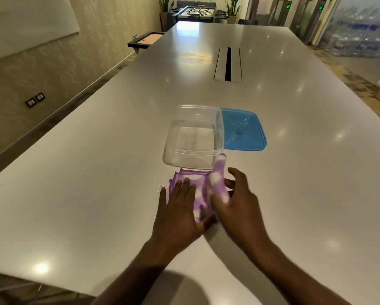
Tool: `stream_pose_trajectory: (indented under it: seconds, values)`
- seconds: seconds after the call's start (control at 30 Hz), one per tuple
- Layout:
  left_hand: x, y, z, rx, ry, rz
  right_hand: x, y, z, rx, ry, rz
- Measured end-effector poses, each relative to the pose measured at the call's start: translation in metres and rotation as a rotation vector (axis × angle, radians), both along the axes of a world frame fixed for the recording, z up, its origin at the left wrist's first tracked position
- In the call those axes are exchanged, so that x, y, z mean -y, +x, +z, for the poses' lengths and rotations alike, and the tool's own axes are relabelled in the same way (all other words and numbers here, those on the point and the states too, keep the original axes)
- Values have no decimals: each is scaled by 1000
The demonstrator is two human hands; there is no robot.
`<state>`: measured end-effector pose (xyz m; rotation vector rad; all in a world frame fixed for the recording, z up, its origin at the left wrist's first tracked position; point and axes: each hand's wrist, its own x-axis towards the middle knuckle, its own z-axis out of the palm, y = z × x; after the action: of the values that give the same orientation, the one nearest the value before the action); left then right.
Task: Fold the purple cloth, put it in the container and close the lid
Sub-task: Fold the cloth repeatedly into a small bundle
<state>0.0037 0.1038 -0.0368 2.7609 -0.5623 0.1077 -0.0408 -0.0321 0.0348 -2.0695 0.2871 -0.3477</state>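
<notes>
**Folding the purple cloth**

I am pressing my left hand (180,208) flat, fingers spread, on the purple cloth (199,190). My right hand (237,203) is lifting the cloth's right flap in a loose grip. Just beyond my fingertips the clear container (193,137) is standing open, its blue lid (243,129) lying beside it.
</notes>
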Motion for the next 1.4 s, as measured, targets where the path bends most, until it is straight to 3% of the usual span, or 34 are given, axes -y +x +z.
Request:
stream_pose_trajectory:
  seconds: [0.1, 0.2, 0.23, 0.33, 0.53, 0.6, 0.7, 0.83, 1.0, 1.2, 1.3, 1.4]
  values:
    - [-4, -3, 6, -43, -118, -106, -24, -3, 0, 38, -132, 155]
    - [-9, -7, 18, -349, -682, -12, -35, -5, -10, 31, -213, 232]
    - [-12, -6, 21, -431, -761, 26, -38, -5, -12, 30, -226, 247]
    - [-24, 2, 25, -375, -696, -44, -41, -2, -18, 38, -247, 327]
    - [-38, 14, 30, -394, -912, -15, -32, -2, -25, -5, -568, 511]
    - [-38, 15, 34, -214, -802, 21, -30, -4, -23, 83, -595, 473]
    - [-32, 17, 41, -16, -598, -145, -29, -1, -23, 274, -607, 346]
    - [-22, 23, 40, -111, -547, -274, -22, 10, -36, 98, -636, 445]
    - [-22, 19, 19, -182, -285, -246, -7, 10, -57, -40, -794, 596]
    - [-33, 13, 12, -129, 59, -194, 17, 2, -58, -118, -723, 616]
    - [-35, 12, 14, -155, 77, -169, 27, -5, -53, -142, -566, 526]
    - [-33, 8, 19, -180, 48, -155, 32, -6, -46, -21, -412, 228]
